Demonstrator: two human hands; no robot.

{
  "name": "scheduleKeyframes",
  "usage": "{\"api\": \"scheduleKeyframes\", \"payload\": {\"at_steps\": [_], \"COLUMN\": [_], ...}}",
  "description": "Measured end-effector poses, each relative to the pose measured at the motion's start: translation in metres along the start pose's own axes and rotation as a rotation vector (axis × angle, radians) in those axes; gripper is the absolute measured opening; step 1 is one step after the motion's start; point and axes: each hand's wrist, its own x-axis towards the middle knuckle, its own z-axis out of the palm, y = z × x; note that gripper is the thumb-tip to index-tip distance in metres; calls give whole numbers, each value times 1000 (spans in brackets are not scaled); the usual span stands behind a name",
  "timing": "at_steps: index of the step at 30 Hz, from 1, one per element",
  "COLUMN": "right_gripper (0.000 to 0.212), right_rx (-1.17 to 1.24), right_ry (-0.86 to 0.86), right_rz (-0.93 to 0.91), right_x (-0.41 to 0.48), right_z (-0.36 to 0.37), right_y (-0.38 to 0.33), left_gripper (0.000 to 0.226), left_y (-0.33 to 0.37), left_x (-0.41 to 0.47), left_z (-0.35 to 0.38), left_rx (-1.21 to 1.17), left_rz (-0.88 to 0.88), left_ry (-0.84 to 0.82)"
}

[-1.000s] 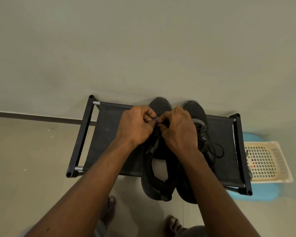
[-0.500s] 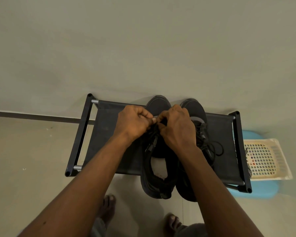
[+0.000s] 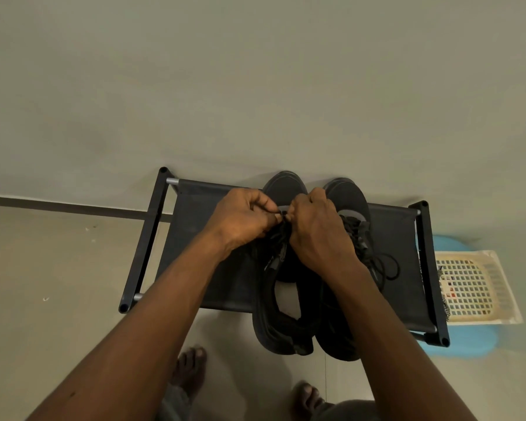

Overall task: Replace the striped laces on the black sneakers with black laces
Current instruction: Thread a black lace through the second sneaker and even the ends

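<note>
Two black sneakers stand side by side on a black fabric rack point(image 3: 195, 238), toes toward the wall. My left hand point(image 3: 243, 218) and my right hand point(image 3: 319, 229) meet over the front of the left sneaker point(image 3: 281, 314), fingers pinched on a black lace point(image 3: 278, 247) near its toe-end eyelets. Loose black lace ends hang down over the tongue. The right sneaker point(image 3: 346, 196) carries a black lace point(image 3: 386, 265) whose ends trail onto the rack. A striped lace point(image 3: 445, 309) hangs at the basket's left edge.
The rack stands against a plain wall. To its right, a cream perforated basket point(image 3: 474, 287) rests on a blue stool point(image 3: 468, 341). My bare feet point(image 3: 189, 369) are on the tiled floor below the rack's near edge.
Both hands have stayed pinched together over the left sneaker's front, with only small finger shifts on the lace. The sneakers have not moved.
</note>
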Motion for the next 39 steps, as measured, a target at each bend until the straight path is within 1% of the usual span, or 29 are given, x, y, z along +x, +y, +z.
{"api": "scheduleKeyframes", "payload": {"at_steps": [3,6,8,10,11,13,15,17,19,20,22,23,26,28,30,32,33,34,35,36,37,39], "right_gripper": [7,12,16,20,20,18,13,9,11,17,27,25,10,9,9,8,9,12,19,28,34,39], "right_rx": [176,394,563,696,717,699,718,752,737,693,541,510,630,686,737,745,743,745,760,786,810,762], "right_ry": [24,36,42,43,35,29,60,92,123,121,64,30,-7,-19,-97,-283,-378,-439,-451,-425,-365,-202], "right_rz": [32,154,257,301,286,214,156,154,202,233,279,296,312,269,208,155,162,188,233,290,350,418], "right_x": [1,6,7,7,7,6,6,7,8,8,7,6,7,6,3,-3,-6,-8,-8,-7,-6,-5], "right_z": [-6,-10,-12,-15,-17,-22,-25,-23,-19,-17,-12,-10,-4,-8,-21,-36,-43,-46,-47,-45,-42,-33], "right_y": [6,17,22,22,22,21,17,14,14,15,19,21,22,21,22,24,26,27,29,29,28,25], "left_gripper": [15,12,12,11,16,25,18,9,8,6,6,8,9,4,4,3,2,3,5,6,7,9], "left_y": [-3,0,4,8,11,14,15,14,10,8,6,5,4,6,8,8,9,10,11,13,15,18], "left_x": [2,1,-4,-7,-8,-8,-7,-5,-1,2,5,6,6,5,4,3,1,0,-1,-2,-3,-5], "left_z": [-1,0,1,4,5,7,9,12,15,15,14,14,15,16,16,15,15,15,15,16,16,14], "left_rx": [75,139,239,334,343,216,93,40,-27,-61,-123,-144,-190,-213,-152,4,72,124,171,218,263,333], "left_rz": [35,51,81,191,263,354,387,385,340,309,244,214,155,126,134,178,198,217,235,252,271,308], "left_ry": [30,63,95,158,176,150,113,125,172,193,203,194,187,199,230,268,275,271,260,247,238,222]}}
